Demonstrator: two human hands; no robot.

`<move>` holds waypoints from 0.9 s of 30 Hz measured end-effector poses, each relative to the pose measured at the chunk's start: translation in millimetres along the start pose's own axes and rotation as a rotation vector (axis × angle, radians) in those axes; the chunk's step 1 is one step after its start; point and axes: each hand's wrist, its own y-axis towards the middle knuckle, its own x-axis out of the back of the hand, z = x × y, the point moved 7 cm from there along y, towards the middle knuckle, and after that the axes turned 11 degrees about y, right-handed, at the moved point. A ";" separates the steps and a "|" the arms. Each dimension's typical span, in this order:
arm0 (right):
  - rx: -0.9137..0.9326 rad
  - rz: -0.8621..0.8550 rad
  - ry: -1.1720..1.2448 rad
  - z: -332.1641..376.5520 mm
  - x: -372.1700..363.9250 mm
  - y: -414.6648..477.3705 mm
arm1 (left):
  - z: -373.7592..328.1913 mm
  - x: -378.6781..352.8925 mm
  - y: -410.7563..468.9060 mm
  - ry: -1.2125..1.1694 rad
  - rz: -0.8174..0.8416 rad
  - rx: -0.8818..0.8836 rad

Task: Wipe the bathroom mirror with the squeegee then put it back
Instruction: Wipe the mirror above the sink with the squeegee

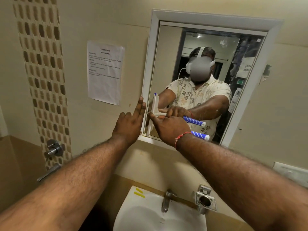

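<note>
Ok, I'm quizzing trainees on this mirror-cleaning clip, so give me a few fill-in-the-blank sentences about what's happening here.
1. The squeegee is held by the ____ hand.
2. Its blade rests along the mirror's ____ edge.
3. The left hand presses flat against the mirror's white ____.
4. Below the mirror, the tap stands over a white ____.

Missing words: right; left; frame; sink
</note>
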 end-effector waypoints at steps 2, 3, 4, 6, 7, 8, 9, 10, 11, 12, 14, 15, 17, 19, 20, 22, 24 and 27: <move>-0.008 -0.005 -0.001 -5.9 1.1 -7.2 | -1.6 2.6 -1.2 0.043 0.008 -0.021; -0.012 -0.004 -0.004 -9.3 1.6 -11.4 | -2.2 3.4 -1.7 0.057 0.014 -0.026; -0.015 -0.005 -0.004 -13.7 1.7 -16.7 | -3.1 3.7 -1.8 0.070 0.019 -0.026; -0.020 -0.016 0.016 -23.8 1.5 -28.3 | -3.4 2.8 -1.9 0.098 0.027 -0.011; -0.023 -0.028 0.029 -30.3 2.7 -35.7 | -3.9 2.1 -1.5 0.105 0.035 -0.001; -0.027 -0.040 0.039 -36.7 4.4 -43.1 | -4.1 1.5 -1.6 0.109 0.046 0.008; -0.033 -0.048 0.040 -43.8 6.5 -50.9 | -4.4 1.3 -1.3 0.114 0.058 0.012; -0.039 -0.052 0.039 -50.5 9.3 -59.0 | -4.7 2.4 -1.2 0.120 0.068 0.014; -0.044 -0.050 0.037 -55.7 11.6 -66.2 | -3.9 3.1 -1.2 0.128 0.071 0.013; -0.051 -0.047 0.032 -61.7 14.2 -73.9 | -5.2 5.6 -0.6 0.137 0.070 0.005; -0.069 -0.042 0.033 -72.5 18.5 -86.7 | -7.3 10.8 -0.4 0.151 0.067 -0.017; -0.079 -0.045 0.036 -78.3 20.1 -92.4 | -8.0 12.7 -0.1 0.159 0.064 -0.024; -0.080 -0.042 0.034 -88.9 19.8 -101.2 | -8.0 15.8 0.3 0.164 0.066 -0.018; -0.066 -0.047 0.013 -98.5 18.7 -110.4 | -8.1 16.8 0.6 0.172 0.080 -0.007; -0.055 -0.052 -0.002 -102.6 18.7 -115.6 | -8.4 17.5 0.2 0.173 0.086 0.000; -0.048 -0.045 -0.029 -111.3 18.3 -126.2 | -9.1 18.8 -0.2 0.182 0.086 0.008; -0.054 -0.033 -0.050 -119.9 20.5 -137.0 | -11.0 20.9 -1.0 0.189 0.081 0.010; -0.081 0.010 -0.083 -130.8 21.8 -148.6 | -10.5 19.9 -2.2 0.164 0.093 0.043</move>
